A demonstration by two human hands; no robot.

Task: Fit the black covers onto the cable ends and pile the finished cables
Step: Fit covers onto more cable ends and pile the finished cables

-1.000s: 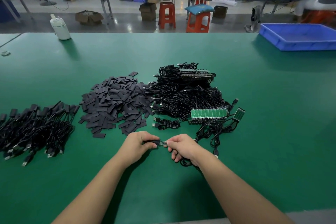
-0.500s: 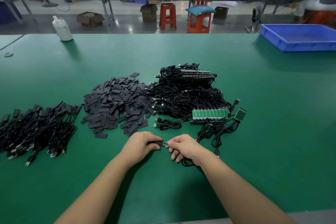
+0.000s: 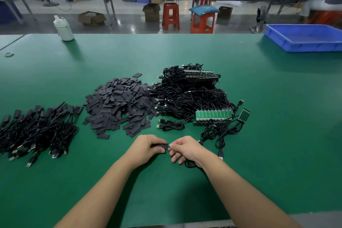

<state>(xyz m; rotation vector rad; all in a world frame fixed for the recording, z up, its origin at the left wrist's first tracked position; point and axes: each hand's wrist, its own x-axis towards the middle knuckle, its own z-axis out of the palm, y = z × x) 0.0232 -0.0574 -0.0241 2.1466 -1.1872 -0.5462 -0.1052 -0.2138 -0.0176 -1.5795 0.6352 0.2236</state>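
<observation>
Black cover [image 3: 160,146] pinched in left hand [image 3: 146,147] fingers, cable end [image 3: 169,147] pinched in right hand [image 3: 187,149] fingers

One head cam, looks fwd & down over green table [image 3: 240,153]; hands close below.

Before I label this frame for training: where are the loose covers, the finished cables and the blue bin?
covers [image 3: 118,105]: head view, middle of the loose black heap.
finished cables [image 3: 37,131]: head view, centre of the left pile.
blue bin [image 3: 303,45]: head view, its near wall.
</observation>
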